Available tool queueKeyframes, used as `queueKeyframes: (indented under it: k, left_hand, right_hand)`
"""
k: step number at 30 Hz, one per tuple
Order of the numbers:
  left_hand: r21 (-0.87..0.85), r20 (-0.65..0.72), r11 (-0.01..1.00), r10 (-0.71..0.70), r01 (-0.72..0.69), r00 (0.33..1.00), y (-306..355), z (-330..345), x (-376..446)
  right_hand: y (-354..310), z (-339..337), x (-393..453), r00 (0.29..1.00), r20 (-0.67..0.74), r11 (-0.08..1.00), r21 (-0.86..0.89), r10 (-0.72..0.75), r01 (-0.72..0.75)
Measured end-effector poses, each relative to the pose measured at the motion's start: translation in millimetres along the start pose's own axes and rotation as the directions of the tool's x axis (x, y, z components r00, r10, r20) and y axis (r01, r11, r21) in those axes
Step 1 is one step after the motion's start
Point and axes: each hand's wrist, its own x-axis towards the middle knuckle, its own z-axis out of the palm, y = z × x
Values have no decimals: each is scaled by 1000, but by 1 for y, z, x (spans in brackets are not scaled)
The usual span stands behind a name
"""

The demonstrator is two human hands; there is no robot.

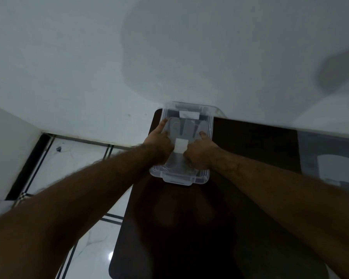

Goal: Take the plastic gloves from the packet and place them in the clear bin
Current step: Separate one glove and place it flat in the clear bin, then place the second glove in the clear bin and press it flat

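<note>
2 bare hands press into a clear rectangular plastic bin on a dark brown table.

Inside the bin lies a flat clear plastic packet of gloves with a white label. The left hand has fingers loosely curled, forefinger stretched along the packet's left edge. The right hand is curled, thumb on the packet's right side; whether either truly pinches it, I cannot tell.
</note>
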Motion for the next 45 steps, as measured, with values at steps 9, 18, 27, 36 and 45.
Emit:
queueKeyframes:
  k: [9,18,27,36,45]
  left_hand:
    - [-140,-141,983,-137,117,981,11,-22,-35]
    - [-664,-258,748,-252,19,933,142,-111,-95]
    - [-821,-275,527,-32,-217,961,361,-176,-87]
    - [-703,-222,640,217,-310,951,512,-199,-56]
    - [-497,-265,817,175,-290,948,567,-195,-60]
  right_hand:
    - [6,2,-58,915,-398,970,241,72,29]
    - [11,116,-201,792,-581,906,413,188,88]
    - [15,293,-392,869,-313,789,601,383,-132]
    - [-3,428,-501,911,-50,711,643,410,-284]
    - [-35,464,-510,918,-240,837,526,315,-150]
